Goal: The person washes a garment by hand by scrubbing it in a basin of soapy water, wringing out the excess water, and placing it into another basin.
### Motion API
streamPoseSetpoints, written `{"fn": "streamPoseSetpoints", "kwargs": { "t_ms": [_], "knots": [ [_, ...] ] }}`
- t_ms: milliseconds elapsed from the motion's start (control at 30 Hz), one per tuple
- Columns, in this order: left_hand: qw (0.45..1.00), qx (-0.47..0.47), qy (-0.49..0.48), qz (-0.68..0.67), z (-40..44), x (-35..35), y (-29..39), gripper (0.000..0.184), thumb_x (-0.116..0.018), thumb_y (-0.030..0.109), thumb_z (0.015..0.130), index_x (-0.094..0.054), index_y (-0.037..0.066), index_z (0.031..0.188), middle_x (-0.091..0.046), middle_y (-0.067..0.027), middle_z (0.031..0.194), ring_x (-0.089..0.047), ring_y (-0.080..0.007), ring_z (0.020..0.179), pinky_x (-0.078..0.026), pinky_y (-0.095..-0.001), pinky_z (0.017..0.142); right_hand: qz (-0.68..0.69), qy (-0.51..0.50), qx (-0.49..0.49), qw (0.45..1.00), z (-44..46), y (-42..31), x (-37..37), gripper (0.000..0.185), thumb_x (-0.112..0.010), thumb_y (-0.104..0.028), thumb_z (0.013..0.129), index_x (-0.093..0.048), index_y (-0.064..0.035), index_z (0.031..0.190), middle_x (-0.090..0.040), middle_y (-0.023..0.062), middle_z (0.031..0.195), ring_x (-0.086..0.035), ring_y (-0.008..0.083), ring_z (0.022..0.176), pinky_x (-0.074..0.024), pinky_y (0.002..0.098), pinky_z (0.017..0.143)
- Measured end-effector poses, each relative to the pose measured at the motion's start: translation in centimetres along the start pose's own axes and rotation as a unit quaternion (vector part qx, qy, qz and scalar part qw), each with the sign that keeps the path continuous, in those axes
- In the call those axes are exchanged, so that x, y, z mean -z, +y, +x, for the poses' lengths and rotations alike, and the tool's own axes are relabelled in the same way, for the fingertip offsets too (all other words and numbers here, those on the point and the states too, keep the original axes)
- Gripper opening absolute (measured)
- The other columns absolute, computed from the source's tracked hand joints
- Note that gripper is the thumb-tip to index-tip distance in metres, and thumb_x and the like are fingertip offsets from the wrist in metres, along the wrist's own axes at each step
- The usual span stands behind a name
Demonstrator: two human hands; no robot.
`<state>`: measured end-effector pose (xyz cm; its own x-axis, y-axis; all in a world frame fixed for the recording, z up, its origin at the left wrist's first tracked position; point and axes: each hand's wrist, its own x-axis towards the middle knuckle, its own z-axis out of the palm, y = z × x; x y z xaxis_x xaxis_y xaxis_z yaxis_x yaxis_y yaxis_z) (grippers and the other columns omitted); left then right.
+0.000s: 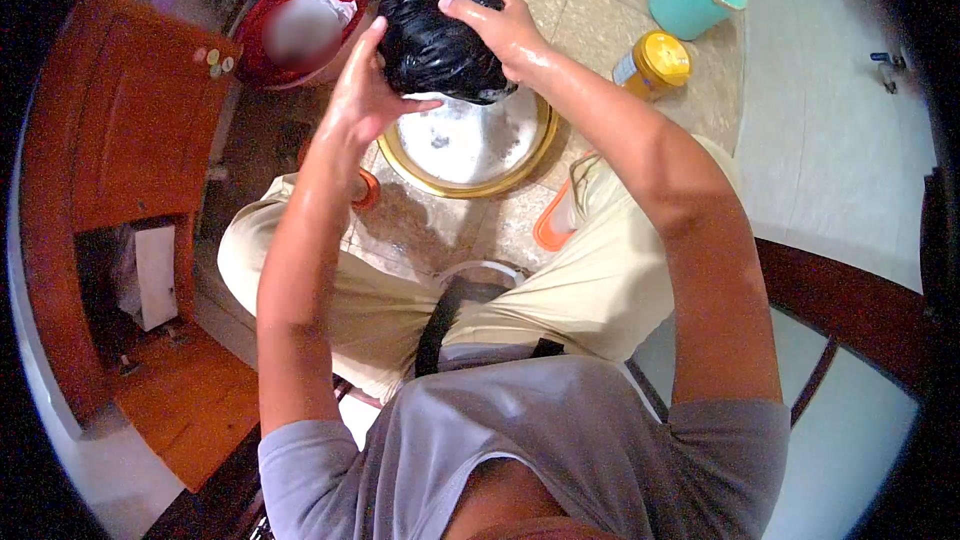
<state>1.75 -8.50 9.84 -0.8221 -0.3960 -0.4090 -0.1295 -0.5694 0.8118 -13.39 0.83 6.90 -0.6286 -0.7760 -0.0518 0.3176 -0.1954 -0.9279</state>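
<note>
A bunched black cloth [440, 35], shiny and wet-looking, is between my two hands. My left hand [370, 90] presses its left side, fingers pointing up and thumb stretched out beneath the bundle. From the right, my right hand [508, 35] grips it with the thumb lying across the top. Both forearms look wet. Directly below the cloth stands a gold-rimmed basin [470, 190] on the floor, and white suds [455, 145] cover what is inside. The bundle hides the basin's far part.
A red basin [258, 35] holding white cloth stands at the far left; part of it is blurred. On the right are a yellow-lidded tub [665, 58] and a lined teal bin [690, 5]. A wooden cabinet [120, 110] borders the left. Orange footwear [550, 225] flanks the gold-rimmed basin.
</note>
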Motion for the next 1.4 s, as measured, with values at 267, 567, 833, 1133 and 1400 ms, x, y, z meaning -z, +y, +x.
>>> {"fn": "streamPoseSetpoints", "kwargs": {
  "t_ms": [267, 567, 833, 1133, 1400],
  "knots": [
    [0.983, -0.060, 0.059, -0.164, 3.9, -2.2, -3.3, 0.050, -0.045, 0.050, 0.088, -0.053, 0.010, 0.116, -0.062, -0.0102, 0.107, -0.062, -0.0244, 0.096, -0.051, -0.0396, 0.086, -0.012, -0.031, -0.045, 0.998, -0.2, -1.2, -1.4, 0.036, -0.071, -0.022, 0.074, -0.060, 0.0020, 0.099, -0.064, 0.0093, 0.088, -0.063, 0.0170, 0.075, -0.0521, 0.0305, 0.069],
    [0.969, -0.028, -0.001, -0.246, 4.6, -1.9, -2.8, 0.042, -0.037, 0.039, 0.085, -0.063, 0.009, 0.096, -0.065, -0.0097, 0.089, -0.065, -0.0243, 0.078, -0.054, -0.0391, 0.072, 0.099, -0.127, -0.153, 0.975, 1.9, -0.5, -1.1, 0.026, -0.061, -0.027, 0.082, -0.060, -0.0029, 0.090, -0.065, 0.0095, 0.079, -0.064, 0.0178, 0.066, -0.0532, 0.0318, 0.064],
    [0.968, -0.042, 0.007, -0.249, 5.5, -0.1, -3.3, 0.047, -0.033, 0.042, 0.086, -0.061, 0.007, 0.101, -0.065, -0.0102, 0.091, -0.065, -0.0256, 0.081, -0.054, -0.0417, 0.076, 0.108, -0.115, -0.165, 0.974, 1.3, -0.8, -2.3, 0.030, -0.064, -0.027, 0.079, -0.059, -0.0028, 0.096, -0.065, 0.0093, 0.083, -0.064, 0.0172, 0.069, -0.0537, 0.0320, 0.065],
    [0.977, -0.028, 0.031, -0.207, 4.3, 0.7, -2.6, 0.065, -0.032, 0.060, 0.087, -0.048, 0.010, 0.126, -0.052, -0.0113, 0.125, -0.051, -0.0290, 0.112, -0.040, -0.0447, 0.097, 0.114, -0.059, -0.082, 0.988, 1.0, -1.5, -2.5, 0.034, -0.067, -0.024, 0.077, -0.059, -0.0006, 0.100, -0.064, 0.0121, 0.094, -0.064, 0.0213, 0.080, -0.0529, 0.0341, 0.074],
    [0.988, 0.078, 0.124, -0.045, 9.6, 8.5, -10.9, 0.093, -0.038, 0.077, 0.073, -0.006, 0.026, 0.144, -0.001, -0.0024, 0.152, -0.002, -0.0471, 0.133, -0.007, -0.0695, 0.099, 0.166, -0.057, -0.065, 0.982, 1.5, -4.1, -3.6, 0.035, -0.058, -0.025, 0.084, -0.057, 0.0006, 0.107, -0.063, 0.0134, 0.101, -0.061, 0.0243, 0.092, -0.0493, 0.0369, 0.086]
  ]
}}
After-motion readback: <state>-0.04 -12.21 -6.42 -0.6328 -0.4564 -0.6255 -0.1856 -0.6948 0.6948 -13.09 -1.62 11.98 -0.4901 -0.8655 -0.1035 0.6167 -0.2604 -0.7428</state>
